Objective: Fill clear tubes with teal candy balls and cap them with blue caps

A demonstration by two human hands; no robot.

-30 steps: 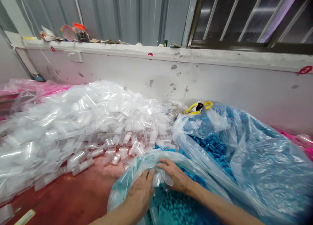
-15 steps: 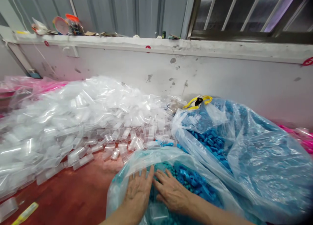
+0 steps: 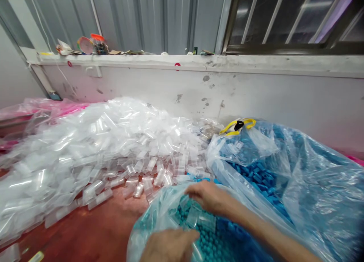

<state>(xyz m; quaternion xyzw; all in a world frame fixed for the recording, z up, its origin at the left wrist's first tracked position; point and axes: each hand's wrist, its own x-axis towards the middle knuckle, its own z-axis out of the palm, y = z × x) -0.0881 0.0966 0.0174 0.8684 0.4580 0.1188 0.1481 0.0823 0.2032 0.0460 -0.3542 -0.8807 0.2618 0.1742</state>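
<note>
So the hands are splitting apart now: the right hand point(image 3: 209, 197) is reaching to the far rim of the near bag point(image 3: 159, 212), fingers curled, maybe pinching clear tubes point(image 3: 199, 218); the left hand point(image 3: 167, 245) is pulling back near, fingers loosely bent over the blue caps point(image 3: 210, 241).
</note>
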